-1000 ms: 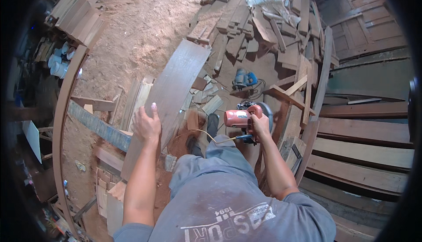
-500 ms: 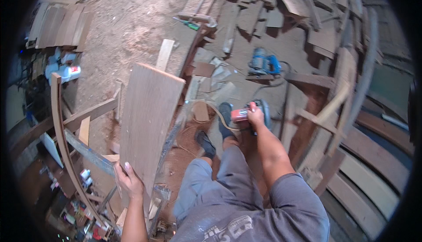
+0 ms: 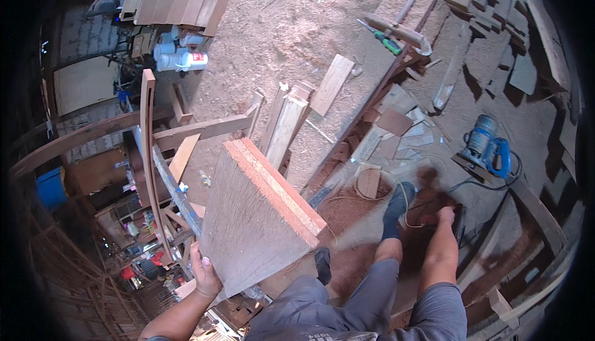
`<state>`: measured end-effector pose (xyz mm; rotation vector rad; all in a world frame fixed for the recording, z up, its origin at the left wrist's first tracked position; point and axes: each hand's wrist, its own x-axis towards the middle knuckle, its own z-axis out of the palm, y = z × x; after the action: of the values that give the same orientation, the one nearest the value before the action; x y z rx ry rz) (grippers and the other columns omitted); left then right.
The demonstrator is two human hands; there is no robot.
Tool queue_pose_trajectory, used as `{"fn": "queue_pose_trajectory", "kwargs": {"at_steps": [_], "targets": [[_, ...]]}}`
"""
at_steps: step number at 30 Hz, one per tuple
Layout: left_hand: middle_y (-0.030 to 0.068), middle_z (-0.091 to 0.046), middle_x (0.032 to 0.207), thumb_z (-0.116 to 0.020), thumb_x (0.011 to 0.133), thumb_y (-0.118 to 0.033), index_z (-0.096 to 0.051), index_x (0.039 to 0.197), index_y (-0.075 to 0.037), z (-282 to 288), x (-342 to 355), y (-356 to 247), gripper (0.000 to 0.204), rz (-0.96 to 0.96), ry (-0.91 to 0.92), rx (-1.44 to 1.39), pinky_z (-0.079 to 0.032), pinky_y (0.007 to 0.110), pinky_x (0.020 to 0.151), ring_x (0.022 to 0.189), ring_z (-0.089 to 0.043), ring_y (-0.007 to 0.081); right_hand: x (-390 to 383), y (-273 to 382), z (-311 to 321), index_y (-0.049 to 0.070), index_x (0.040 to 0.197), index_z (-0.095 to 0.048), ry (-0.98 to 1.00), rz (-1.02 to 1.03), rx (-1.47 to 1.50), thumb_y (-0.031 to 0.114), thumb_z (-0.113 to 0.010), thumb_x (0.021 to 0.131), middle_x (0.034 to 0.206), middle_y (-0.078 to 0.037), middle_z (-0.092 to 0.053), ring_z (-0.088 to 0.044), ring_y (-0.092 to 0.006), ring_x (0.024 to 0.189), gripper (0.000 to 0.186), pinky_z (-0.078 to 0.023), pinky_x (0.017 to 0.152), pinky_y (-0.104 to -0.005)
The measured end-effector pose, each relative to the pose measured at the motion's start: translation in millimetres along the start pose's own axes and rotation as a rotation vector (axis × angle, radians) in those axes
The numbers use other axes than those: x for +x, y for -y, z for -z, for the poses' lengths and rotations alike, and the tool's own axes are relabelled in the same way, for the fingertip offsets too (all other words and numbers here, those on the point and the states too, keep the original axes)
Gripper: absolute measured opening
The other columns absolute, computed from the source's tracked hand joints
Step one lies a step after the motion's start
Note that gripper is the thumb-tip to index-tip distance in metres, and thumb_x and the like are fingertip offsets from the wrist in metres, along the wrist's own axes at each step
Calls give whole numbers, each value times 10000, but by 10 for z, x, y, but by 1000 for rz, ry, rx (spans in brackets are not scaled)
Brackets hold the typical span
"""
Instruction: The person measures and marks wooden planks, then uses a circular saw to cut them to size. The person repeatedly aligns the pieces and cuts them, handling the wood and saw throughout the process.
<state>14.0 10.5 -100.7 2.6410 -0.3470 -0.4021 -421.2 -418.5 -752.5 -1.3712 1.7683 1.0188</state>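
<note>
My left hand (image 3: pixel 206 274) is closed on the near left edge of a wide brown wooden board (image 3: pixel 248 235), thumb on the upper face. The far end is orange, rough and layered, like boards stacked together. My right arm reaches down by my foot, and my right hand (image 3: pixel 445 216) is closed around a red corded power tool (image 3: pixel 427 218). The tool sits low in shadow, mostly dark and blurred. A pale cord (image 3: pixel 406 208) runs from it past my foot.
A blue power tool (image 3: pixel 486 146) with a dark cord lies on the floor at right. Offcuts (image 3: pixel 396 121) are scattered ahead of my feet. A wooden frame (image 3: pixel 149 155) stands at left, with white containers (image 3: pixel 183 61) beyond. A green-handled tool (image 3: pixel 387 42) lies farther off.
My view has swung left, so the scene sits farther right. The layered end has come into sight. My right hand has moved lower with the power tool, which is now in shadow.
</note>
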Motion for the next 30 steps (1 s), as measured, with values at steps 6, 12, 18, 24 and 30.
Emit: {"fn": "queue_pose_trajectory", "kwargs": {"at_steps": [6,12,18,24,30], "targets": [[166,-574,1243,-491,1101,-533,-546,1362,67,-123,-148,-277,657,3,-50,29,-419,421,1088,1203,-556,277,-663,1005,-37,64,1403,-632,-20,354,-207,224,-663,988,1383,-272,-687,-674,-466,1246,446,-537,1087,-518],[213,-618,1139,-545,1096,-450,-607,1275,37,-44,-257,-57,523,-93,-119,170,-445,480,1010,1102,-597,381,-2902,2505,781,-100,1498,-582,387,1039,1092,293,-471,1191,1495,-198,-656,-603,-292,1414,511,-417,1241,-408],[203,-654,1091,-610,1060,-456,-673,1213,-25,-25,-32,-378,462,-134,-159,153,-454,523,940,1064,-621,436,-6269,2749,3078,-6,1506,-610,-332,2102,437,407,-586,1112,1508,-227,-628,-509,-398,1502,571,-327,1296,-484],[195,-674,1119,-612,1044,-557,-693,1222,-53,-125,-67,-281,540,-145,-275,205,-458,552,966,1112,-634,434,-6645,3009,3080,166,1580,-570,-484,1967,-526,568,-532,1098,1612,-200,-538,-444,-389,1551,629,-382,1258,-510],[168,-706,1182,-616,1035,-587,-704,1234,-88,-195,-40,-233,544,-121,-297,199,-469,555,1006,1164,-650,391,-5710,2770,3247,51,1208,-772,4,1166,-69,578,-423,1138,1129,-151,-804,-750,-346,1069,636,-567,910,-450]]}}
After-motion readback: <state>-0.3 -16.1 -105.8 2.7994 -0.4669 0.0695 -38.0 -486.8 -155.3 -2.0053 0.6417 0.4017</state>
